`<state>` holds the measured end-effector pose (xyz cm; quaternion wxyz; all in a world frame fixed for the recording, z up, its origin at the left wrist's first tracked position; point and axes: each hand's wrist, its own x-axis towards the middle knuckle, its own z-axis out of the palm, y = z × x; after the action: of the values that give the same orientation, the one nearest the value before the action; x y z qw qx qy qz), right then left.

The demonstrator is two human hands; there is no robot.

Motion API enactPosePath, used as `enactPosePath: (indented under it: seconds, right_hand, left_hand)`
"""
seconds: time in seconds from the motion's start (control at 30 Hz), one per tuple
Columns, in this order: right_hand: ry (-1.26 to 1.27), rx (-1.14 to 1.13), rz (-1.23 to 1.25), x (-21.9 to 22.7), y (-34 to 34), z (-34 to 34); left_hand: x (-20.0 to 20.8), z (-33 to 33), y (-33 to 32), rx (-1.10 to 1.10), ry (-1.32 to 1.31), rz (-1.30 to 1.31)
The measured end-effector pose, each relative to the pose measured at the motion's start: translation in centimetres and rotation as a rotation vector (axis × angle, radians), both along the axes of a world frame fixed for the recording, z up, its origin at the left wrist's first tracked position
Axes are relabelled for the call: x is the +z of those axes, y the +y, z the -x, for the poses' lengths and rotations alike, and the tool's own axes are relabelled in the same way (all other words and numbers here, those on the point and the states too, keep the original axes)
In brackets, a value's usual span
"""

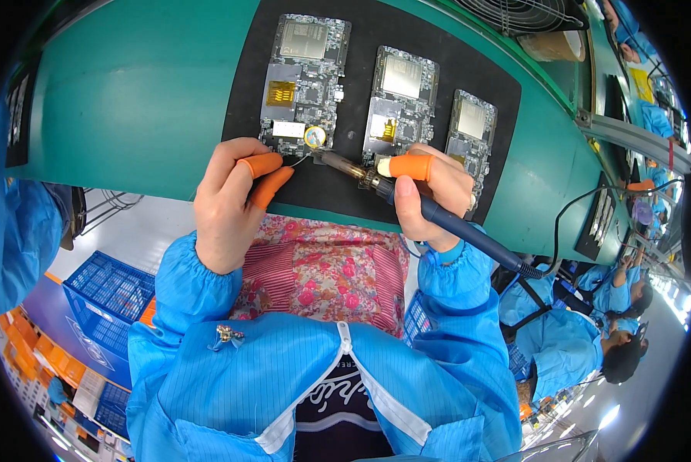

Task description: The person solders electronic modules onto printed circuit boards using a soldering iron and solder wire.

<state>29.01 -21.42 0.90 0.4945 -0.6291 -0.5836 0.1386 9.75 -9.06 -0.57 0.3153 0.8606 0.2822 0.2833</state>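
Note:
My right hand (432,190) grips a dark blue soldering iron (462,229), an orange finger cot on one finger. The iron's tip meets the lower edge of the leftmost circuit board (305,92), just below a round yellow-rimmed part (315,137). Wearing two orange finger cots, my left hand (234,185) pinches a thin pale wire (303,159) whose far end reaches close to the tip. The exact contact point is too small to make out. Two more boards, a middle one (402,98) and a right one (471,127), lie to the right.
All three boards rest on a black mat (245,92) over a green tabletop (130,115). The iron's black cable (569,206) arcs away right. A fan (519,11) stands at the back right. Blue crates (108,289) sit lower left. Other people in blue (565,346) are at the right.

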Motion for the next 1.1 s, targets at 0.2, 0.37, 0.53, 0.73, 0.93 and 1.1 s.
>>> enactPosePath:
  seconds: [0.2, 0.37, 0.53, 0.73, 0.93, 1.1]
  right_hand:
    - [-0.001, -0.006, -0.012, -0.1, 0.1, 0.1]
    - [0.009, 0.019, -0.013, 0.0, 0.1, 0.0]
    - [0.051, -0.004, -0.01, 0.5, -0.3, -0.1]
    - [0.077, -0.204, -0.032, 1.0, -3.4, -2.0]
    - [0.321, -0.448, -0.036, -1.7, -8.0, -4.3]
    - [0.322, -0.478, -0.088, -2.0, -9.0, -4.4]
  left_hand:
    - [-0.2, -1.0, 0.1, -0.015, -0.016, -0.064]
    - [0.3, -1.4, 0.8, -0.097, 0.056, -0.213]
    - [1.1, -0.4, 0.6, -0.004, -0.068, 0.01]
    - [1.8, 0.7, 0.6, 0.137, -0.015, -0.137]
    - [1.1, -2.9, -3.2, 0.339, -0.4, 0.327]
    - [1.8, -3.3, -2.7, -0.22, 0.007, -0.233]
